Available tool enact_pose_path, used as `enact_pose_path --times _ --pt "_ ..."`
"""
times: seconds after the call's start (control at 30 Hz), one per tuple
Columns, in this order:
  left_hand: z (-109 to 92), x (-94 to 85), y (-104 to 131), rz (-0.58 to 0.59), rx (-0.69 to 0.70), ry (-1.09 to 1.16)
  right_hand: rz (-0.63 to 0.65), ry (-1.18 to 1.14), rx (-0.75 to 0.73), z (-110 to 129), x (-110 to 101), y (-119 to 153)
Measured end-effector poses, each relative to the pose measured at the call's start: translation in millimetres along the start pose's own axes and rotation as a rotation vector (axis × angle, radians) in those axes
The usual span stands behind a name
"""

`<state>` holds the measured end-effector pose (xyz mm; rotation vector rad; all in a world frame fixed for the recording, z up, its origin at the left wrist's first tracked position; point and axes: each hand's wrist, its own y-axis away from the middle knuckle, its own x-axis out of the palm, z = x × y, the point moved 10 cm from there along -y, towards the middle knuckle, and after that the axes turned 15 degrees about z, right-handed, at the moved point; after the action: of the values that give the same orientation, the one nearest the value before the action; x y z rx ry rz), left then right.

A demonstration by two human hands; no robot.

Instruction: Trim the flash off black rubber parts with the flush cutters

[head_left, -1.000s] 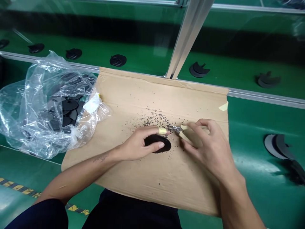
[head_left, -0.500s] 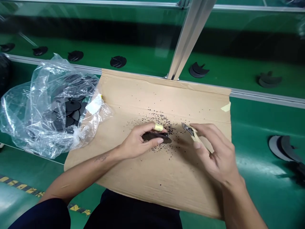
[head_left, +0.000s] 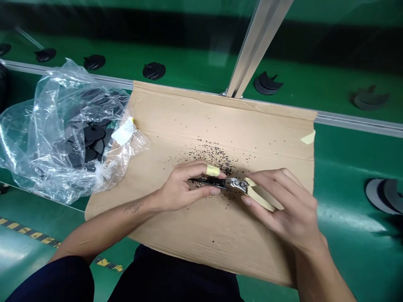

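Between the thumb and fingers of my left hand (head_left: 181, 186) is a thin black plastic disc (head_left: 208, 181), turned nearly edge-on. Yellow tape wraps one of its fingertips. My right hand (head_left: 288, 205) is closed around the pale-yellow handles of small cutting pliers (head_left: 241, 185). The metal jaws meet the right end of the disc; whether they bite into it cannot be made out. Tiny black scraps (head_left: 217, 155) lie scattered over the cardboard sheet (head_left: 189, 239) beneath and beyond my hands.
On the left, a clear plastic bag (head_left: 52, 167) holds several black discs (head_left: 94, 133). Behind the cardboard rise a metal frame post (head_left: 248, 63) and a reflective panel. Black curved parts (head_left: 382, 195) stand on the green surface at right.
The pliers have moved left, from apart to meeting the disc's right end. The disc has turned more edge-on in my left hand. The camera view has shifted slightly.
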<state>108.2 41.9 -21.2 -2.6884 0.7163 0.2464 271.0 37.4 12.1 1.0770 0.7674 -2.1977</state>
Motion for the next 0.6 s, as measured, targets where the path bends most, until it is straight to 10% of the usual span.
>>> enact_pose_path --times 0.6 --pt "-10.7 1.2 3.9 -0.054 0.115 -0.053 0.029 0.159 -0.025 8.7 0.6 2.7"
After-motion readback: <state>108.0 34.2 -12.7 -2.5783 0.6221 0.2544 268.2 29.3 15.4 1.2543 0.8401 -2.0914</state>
